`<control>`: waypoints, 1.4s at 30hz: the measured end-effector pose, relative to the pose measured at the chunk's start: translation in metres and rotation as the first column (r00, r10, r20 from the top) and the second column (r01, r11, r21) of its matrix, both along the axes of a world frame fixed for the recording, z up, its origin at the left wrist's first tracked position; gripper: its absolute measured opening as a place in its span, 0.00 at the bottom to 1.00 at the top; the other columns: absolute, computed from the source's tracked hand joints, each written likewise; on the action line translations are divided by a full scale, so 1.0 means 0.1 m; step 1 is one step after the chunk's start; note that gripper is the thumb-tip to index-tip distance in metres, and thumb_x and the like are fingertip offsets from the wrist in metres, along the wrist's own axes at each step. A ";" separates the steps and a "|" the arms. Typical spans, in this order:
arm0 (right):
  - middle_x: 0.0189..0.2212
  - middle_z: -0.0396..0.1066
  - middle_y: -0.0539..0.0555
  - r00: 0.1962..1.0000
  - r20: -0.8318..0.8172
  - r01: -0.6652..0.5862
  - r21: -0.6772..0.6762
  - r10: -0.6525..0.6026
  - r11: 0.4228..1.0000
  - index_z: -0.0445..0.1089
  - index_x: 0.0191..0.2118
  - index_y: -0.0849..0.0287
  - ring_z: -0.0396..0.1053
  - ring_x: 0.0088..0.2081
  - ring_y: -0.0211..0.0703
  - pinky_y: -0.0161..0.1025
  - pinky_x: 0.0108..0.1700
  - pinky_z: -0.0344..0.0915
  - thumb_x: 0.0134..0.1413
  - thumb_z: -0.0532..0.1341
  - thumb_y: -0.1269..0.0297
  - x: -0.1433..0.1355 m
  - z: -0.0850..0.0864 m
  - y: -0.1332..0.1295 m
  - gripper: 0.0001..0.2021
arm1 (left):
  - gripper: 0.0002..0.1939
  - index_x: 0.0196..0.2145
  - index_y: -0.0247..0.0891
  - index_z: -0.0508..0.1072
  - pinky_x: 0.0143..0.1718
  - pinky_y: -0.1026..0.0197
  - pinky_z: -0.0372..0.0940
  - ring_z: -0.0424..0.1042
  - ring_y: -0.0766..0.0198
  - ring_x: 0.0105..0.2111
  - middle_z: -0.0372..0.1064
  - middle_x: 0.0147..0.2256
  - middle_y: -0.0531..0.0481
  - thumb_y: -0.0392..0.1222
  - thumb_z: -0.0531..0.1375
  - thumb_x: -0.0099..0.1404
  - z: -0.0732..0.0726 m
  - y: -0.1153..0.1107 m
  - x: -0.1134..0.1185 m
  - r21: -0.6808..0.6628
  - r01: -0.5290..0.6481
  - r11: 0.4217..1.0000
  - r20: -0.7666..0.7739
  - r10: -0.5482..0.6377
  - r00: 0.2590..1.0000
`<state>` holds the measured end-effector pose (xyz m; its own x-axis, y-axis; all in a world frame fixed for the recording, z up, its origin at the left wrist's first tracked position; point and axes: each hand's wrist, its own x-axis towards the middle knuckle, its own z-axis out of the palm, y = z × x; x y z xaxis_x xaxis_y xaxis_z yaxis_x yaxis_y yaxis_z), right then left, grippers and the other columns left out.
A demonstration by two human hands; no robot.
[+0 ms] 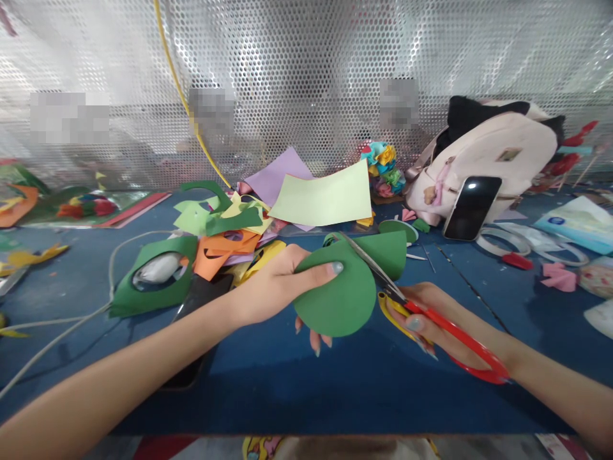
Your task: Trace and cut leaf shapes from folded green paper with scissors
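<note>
My left hand (306, 281) pinches a piece of green paper (342, 300), thumb on top and the other fingers beneath. The paper's near part has a rounded edge, and a curled flap of it stands off to the right. In my right hand (424, 319) is a pair of scissors (453, 335) with one red and one yellow handle. Their blades lie along the paper's upper right edge, between the rounded part and the flap. Both hands are above the blue table (297, 390).
Paper scraps (225, 246) are heaped behind my left hand, beside a dark phone (189, 364). Sheets of pale green paper (325, 195) lie further back. A pink backpack (498, 153) stands at back right with a phone (472, 207) leaning on it; rolls of tape (502, 239) are nearby.
</note>
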<state>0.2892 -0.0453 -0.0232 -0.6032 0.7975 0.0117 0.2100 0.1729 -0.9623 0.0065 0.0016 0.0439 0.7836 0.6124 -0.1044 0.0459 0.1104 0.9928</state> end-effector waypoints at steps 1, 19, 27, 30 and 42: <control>0.23 0.55 0.44 1.000 0.026 -0.013 -0.013 0.013 1.000 0.58 0.32 0.55 0.54 0.21 0.33 0.32 0.20 0.57 0.63 0.58 0.38 0.00 0.01 0.01 0.24 | 0.27 0.24 0.33 0.80 0.13 0.72 0.60 0.78 0.64 0.18 0.79 0.22 0.45 0.49 0.55 0.77 0.01 0.00 0.00 0.000 -0.001 1.000 -0.004 0.001 1.000; 0.24 0.53 0.45 0.988 0.148 -0.045 0.037 0.039 0.998 0.54 0.27 0.55 0.54 0.19 0.31 0.32 0.18 0.54 0.66 0.55 0.37 -0.01 0.18 0.04 0.27 | 0.23 0.29 0.35 0.84 0.22 0.66 0.74 0.80 0.59 0.21 0.79 0.22 0.44 0.53 0.59 0.74 0.09 0.20 -0.16 -0.037 0.153 0.988 -0.155 -0.157 0.975; 0.25 0.52 0.46 0.978 0.203 -0.033 -0.029 0.038 0.999 0.53 0.26 0.55 0.51 0.19 0.31 0.34 0.18 0.53 0.66 0.58 0.43 -0.01 0.21 0.04 0.24 | 0.22 0.28 0.37 0.83 0.23 0.64 0.75 0.80 0.57 0.21 0.79 0.21 0.44 0.56 0.62 0.70 0.09 0.29 -0.21 -0.063 0.186 0.981 -0.206 -0.195 0.959; 0.26 0.52 0.46 0.976 0.218 -0.010 0.012 0.007 1.000 0.54 0.26 0.55 0.51 0.20 0.31 0.33 0.18 0.54 0.66 0.59 0.45 -0.01 0.18 0.04 0.24 | 0.23 0.28 0.36 0.83 0.22 0.66 0.74 0.80 0.59 0.21 0.79 0.22 0.43 0.55 0.61 0.71 0.10 0.32 -0.21 -0.034 0.212 0.977 -0.225 -0.214 0.951; 0.28 0.61 0.49 0.999 0.013 0.045 0.051 -0.046 0.998 0.62 0.31 0.57 0.65 0.28 0.39 0.38 0.30 0.67 0.57 0.60 0.31 -0.02 0.06 0.15 0.29 | 0.23 0.30 0.28 0.79 0.15 0.70 0.65 0.78 0.62 0.18 0.82 0.29 0.36 0.50 0.58 0.75 0.00 0.26 -0.11 0.163 -0.064 0.985 -0.038 0.071 0.997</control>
<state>0.2876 -0.0298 -0.0173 -0.5666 0.8228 0.0445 0.2322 0.2113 -0.9494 -0.0041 0.0278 0.0435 0.7365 0.6757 -0.0329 0.0875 -0.0469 0.9951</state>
